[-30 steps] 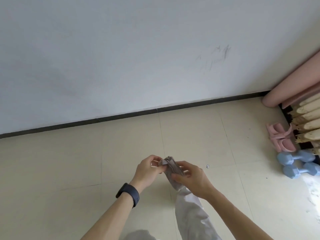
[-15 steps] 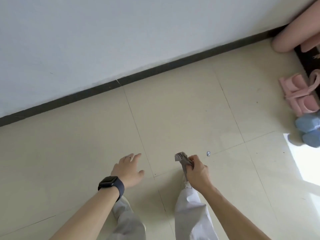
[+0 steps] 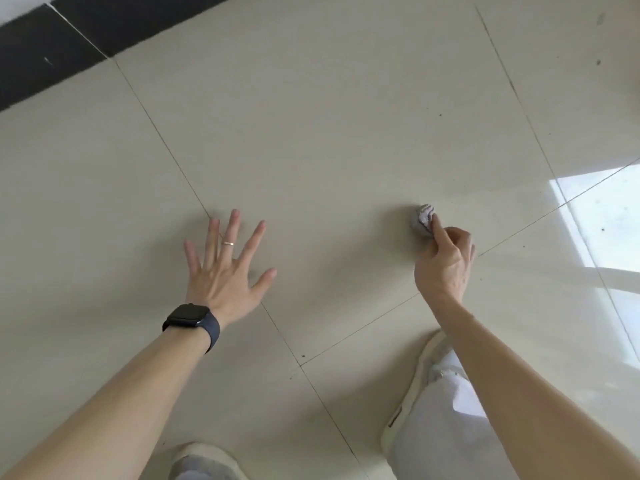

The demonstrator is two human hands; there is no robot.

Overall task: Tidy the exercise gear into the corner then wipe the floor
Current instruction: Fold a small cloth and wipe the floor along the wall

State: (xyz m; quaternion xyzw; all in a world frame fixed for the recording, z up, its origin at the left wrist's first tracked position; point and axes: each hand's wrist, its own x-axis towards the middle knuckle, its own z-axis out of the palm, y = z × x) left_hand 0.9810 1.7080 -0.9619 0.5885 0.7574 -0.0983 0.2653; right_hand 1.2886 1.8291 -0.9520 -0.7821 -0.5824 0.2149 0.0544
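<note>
On the floor (image 3: 346, 133), the left hand (image 3: 225, 268) lies splayed flat while the right hand (image 3: 445, 261) pinches a wadded cloth (image 3: 422, 220).

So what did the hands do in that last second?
The left hand let go of the grey cloth and moved down and left, fingers now spread over the floor. The right hand kept the cloth, bunched it and carried it down to the floor. Unchanged: the right hand's grip and the watch on the left wrist.
</note>
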